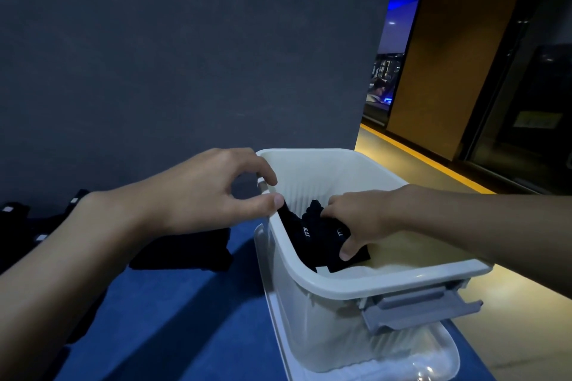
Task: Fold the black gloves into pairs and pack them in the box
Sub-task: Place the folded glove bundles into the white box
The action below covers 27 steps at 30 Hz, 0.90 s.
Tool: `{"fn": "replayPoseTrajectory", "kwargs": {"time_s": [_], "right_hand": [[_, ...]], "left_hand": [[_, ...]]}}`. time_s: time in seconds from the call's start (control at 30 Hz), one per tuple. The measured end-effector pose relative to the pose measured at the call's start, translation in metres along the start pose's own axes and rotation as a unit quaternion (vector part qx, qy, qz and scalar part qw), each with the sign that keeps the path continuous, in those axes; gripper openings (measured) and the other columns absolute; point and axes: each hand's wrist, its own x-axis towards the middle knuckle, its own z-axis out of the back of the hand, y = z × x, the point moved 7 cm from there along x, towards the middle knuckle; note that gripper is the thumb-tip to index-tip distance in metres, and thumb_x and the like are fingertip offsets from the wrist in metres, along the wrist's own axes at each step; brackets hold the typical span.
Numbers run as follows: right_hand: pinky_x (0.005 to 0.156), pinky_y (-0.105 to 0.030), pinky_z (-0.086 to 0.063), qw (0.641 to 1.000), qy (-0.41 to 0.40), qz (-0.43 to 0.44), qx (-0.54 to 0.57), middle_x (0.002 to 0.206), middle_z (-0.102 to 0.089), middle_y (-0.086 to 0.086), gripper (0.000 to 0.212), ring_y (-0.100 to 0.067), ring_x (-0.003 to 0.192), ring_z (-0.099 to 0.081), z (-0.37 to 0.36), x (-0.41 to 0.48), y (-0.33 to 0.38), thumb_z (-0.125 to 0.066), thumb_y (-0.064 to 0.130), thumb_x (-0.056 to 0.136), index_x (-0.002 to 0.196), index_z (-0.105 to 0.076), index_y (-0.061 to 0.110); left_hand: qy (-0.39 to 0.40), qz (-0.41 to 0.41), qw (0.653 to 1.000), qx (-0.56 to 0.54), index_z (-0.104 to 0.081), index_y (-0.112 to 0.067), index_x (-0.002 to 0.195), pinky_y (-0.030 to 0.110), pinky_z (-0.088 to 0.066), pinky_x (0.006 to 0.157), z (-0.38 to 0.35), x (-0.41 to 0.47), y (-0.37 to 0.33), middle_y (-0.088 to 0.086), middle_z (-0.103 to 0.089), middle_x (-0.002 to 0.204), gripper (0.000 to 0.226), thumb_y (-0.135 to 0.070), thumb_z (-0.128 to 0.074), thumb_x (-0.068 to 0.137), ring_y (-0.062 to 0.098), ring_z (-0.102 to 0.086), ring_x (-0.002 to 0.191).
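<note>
Packing step, seen from above. The right hand (362,219) reaches inside the box (387,281), fingers and thumb clamped round a folded pair (309,235) of black gloves. The pair sits low against the left wall, its far end leaning up toward the rim, probably so later pairs can line up beside it.

The left hand (198,195) hangs over the box's left rim, fingers curled in a C, thumb tip at the rim. This looks like bracing against the push of the other hand, but real grip on the rim cannot be told.

Loose gloves (182,252) lie on the blue table (185,318) left of the box, within the left hand's reach, so folding is likely unfinished. The grey latch (418,309) hangs open; a clear lid (433,362) lies under the box.
</note>
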Motion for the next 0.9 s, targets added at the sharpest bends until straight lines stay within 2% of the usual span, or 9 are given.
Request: {"fn": "replayPoseTrajectory", "kwargs": {"time_s": [0.17, 0.3, 0.4, 0.57, 0.63, 0.67, 0.73, 0.8, 0.9], "right_hand": [[0.080, -0.032, -0.041, 1.000, 0.009, 0.002, -0.027, 0.116, -0.052, 0.003, 0.062, -0.020, 0.105, -0.055, -0.002, 0.002, -0.001, -0.076, 0.050, 0.077, 0.128, -0.053, 0.023], [0.099, -0.040, -0.035, 0.997, 0.004, 0.009, -0.074, 0.118, -0.057, 0.007, 0.063, -0.019, 0.110, -0.053, 0.006, -0.003, -0.002, -0.073, 0.059, 0.075, 0.127, -0.052, 0.029], [0.103, -0.042, -0.032, 0.996, 0.006, 0.009, -0.085, 0.122, -0.057, 0.008, 0.067, -0.020, 0.114, -0.052, 0.011, -0.011, -0.002, -0.072, 0.060, 0.075, 0.130, -0.050, 0.030], [0.106, -0.042, -0.029, 0.998, -0.022, -0.007, -0.066, 0.134, -0.051, 0.008, 0.079, -0.020, 0.123, -0.048, 0.028, -0.026, -0.004, -0.071, 0.062, 0.075, 0.142, -0.042, 0.032], [0.107, -0.040, -0.027, 0.998, -0.044, -0.016, -0.043, 0.140, -0.046, 0.009, 0.083, -0.021, 0.129, -0.043, 0.039, -0.035, -0.004, -0.070, 0.063, 0.076, 0.145, -0.038, 0.032], [0.107, -0.037, -0.027, 0.998, -0.059, -0.019, -0.026, 0.142, -0.044, 0.010, 0.083, -0.021, 0.132, -0.041, 0.046, -0.040, -0.002, -0.070, 0.063, 0.076, 0.145, -0.037, 0.032], [0.100, -0.030, -0.026, 0.995, -0.092, -0.019, 0.016, 0.144, -0.042, 0.012, 0.078, -0.019, 0.135, -0.037, 0.063, -0.051, 0.005, -0.070, 0.058, 0.080, 0.146, -0.037, 0.032], [0.099, -0.028, -0.029, 0.990, -0.129, 0.000, 0.051, 0.145, -0.042, 0.012, 0.075, -0.016, 0.135, -0.038, 0.082, -0.060, 0.016, -0.070, 0.055, 0.081, 0.145, -0.039, 0.031], [0.098, -0.026, -0.034, 0.979, -0.176, 0.034, 0.096, 0.139, -0.048, 0.013, 0.069, -0.011, 0.129, -0.044, 0.106, -0.067, 0.040, -0.073, 0.052, 0.080, 0.140, -0.045, 0.030]], "left_hand": [[0.002, -0.002, 1.000, -0.002, -0.061, -0.044, 0.114, 0.010, -0.039, 0.080, -0.001, 0.000, 0.000, -0.032, -0.056, 0.112, 0.065, -0.084, -0.042, 0.066, -0.019, -0.044, 0.111], [-0.003, 0.002, 1.000, -0.024, -0.062, -0.044, 0.112, 0.017, -0.043, 0.087, -0.002, 0.000, 0.002, -0.031, -0.057, 0.112, 0.062, -0.083, -0.045, 0.066, -0.014, -0.049, 0.111], [-0.013, -0.006, 0.999, -0.044, -0.063, -0.045, 0.109, 0.030, -0.048, 0.099, -0.003, 0.000, 0.002, -0.028, -0.060, 0.115, 0.052, -0.080, -0.050, 0.073, -0.006, -0.055, 0.113], [-0.036, -0.005, 0.997, -0.071, -0.063, -0.043, 0.114, 0.033, -0.044, 0.106, 0.001, -0.006, -0.002, -0.028, -0.058, 0.123, 0.049, -0.075, -0.048, 0.079, -0.006, -0.053, 0.119], [-0.055, -0.004, 0.996, -0.074, -0.063, -0.041, 0.117, 0.029, -0.044, 0.106, 0.010, -0.011, -0.005, -0.029, -0.058, 0.124, 0.048, -0.071, -0.047, 0.083, -0.008, -0.052, 0.120], [-0.063, 0.000, 0.995, -0.079, -0.063, -0.040, 0.116, 0.023, -0.043, 0.104, 0.016, -0.015, -0.007, -0.030, -0.058, 0.123, 0.044, -0.069, -0.048, 0.086, -0.011, -0.051, 0.119], [-0.079, 0.020, 0.993, -0.082, -0.064, -0.042, 0.111, 0.006, -0.040, 0.092, 0.028, -0.026, -0.008, -0.036, -0.057, 0.117, 0.033, -0.060, -0.051, 0.087, -0.021, -0.048, 0.112], [-0.096, 0.037, 0.992, -0.071, -0.065, -0.042, 0.104, -0.003, -0.037, 0.081, 0.040, -0.039, -0.006, -0.043, -0.055, 0.111, 0.018, -0.048, -0.055, 0.090, -0.026, -0.047, 0.105], [-0.115, 0.064, 0.989, -0.059, -0.067, -0.039, 0.101, 0.004, -0.040, 0.080, 0.056, -0.068, 0.003, -0.039, -0.059, 0.108, 0.013, -0.040, -0.057, 0.093, -0.018, -0.055, 0.104]]}}
